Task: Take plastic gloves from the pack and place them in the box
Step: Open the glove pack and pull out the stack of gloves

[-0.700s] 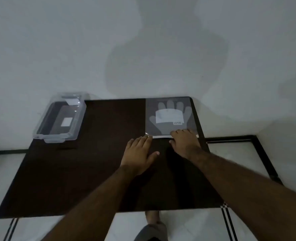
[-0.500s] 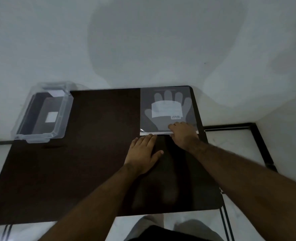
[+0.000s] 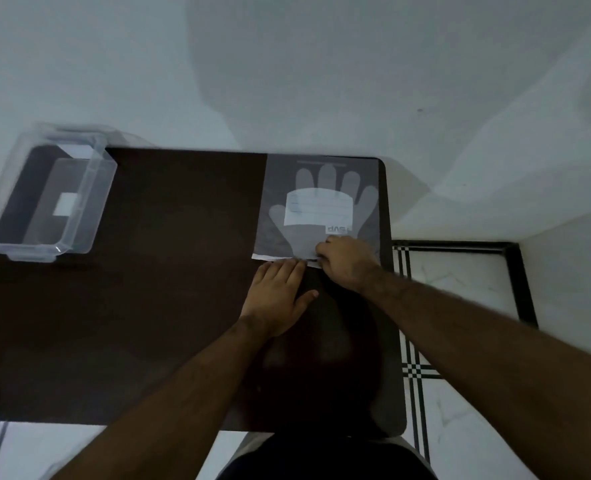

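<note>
A flat clear pack of plastic gloves [image 3: 322, 206] with a white label lies at the far right corner of the dark table [image 3: 169, 306]. My right hand [image 3: 346, 261] rests on the pack's near edge, fingers curled at its opening; whether it pinches a glove is hidden. My left hand [image 3: 276, 292] lies flat on the table, fingertips touching the pack's white near strip. A clear plastic box [image 3: 49, 199] stands open at the far left corner, well away from both hands.
A pale wall rises right behind the table. The table's right edge [image 3: 396, 341] drops to a white tiled floor with black lines. The box overhangs the table's left side slightly.
My right hand has slid a little farther onto the pack's near edge. The left hand stays flat at the strip. The camera has tilted, shifting the whole scene.
</note>
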A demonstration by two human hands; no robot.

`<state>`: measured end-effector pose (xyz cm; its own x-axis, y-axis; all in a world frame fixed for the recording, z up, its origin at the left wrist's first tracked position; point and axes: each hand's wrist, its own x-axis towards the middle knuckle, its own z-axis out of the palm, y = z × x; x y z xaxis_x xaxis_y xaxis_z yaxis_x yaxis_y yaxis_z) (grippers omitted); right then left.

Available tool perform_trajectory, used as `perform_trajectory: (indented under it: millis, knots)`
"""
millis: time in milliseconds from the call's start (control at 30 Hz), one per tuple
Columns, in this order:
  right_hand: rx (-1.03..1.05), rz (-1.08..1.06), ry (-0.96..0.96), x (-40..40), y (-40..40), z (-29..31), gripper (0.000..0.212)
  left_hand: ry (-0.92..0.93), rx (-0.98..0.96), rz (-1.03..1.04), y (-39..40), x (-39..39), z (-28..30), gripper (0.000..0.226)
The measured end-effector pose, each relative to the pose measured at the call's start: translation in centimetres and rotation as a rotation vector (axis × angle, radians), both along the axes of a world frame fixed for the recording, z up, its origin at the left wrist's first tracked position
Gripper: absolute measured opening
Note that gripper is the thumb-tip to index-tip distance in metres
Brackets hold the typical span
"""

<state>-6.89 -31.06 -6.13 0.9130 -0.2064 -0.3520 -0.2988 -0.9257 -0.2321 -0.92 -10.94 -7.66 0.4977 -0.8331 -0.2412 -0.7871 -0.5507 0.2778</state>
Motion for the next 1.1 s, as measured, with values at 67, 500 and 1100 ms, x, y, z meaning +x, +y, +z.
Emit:
perform_trajectory:
  millis: [67,500,1100]
  knots:
    - [0.025,-0.007,-0.001,0.1,-0.4,-0.2,0.028,-0.020,0.000,-0.007,-0.8,0.0,-0.3,0.073]
    - [0.127,-0.164,-0.127,1.2,-3.0,-0.3,0.025,-0.110,-0.049,0.130,-3.8,1.4,-1.6,0.035]
    - [0.040,-0.080,-0.112,2.6,-4.4,0.3,0.031,-0.238,0.156,-0.050,-6.3,4.4,-0.9,0.030]
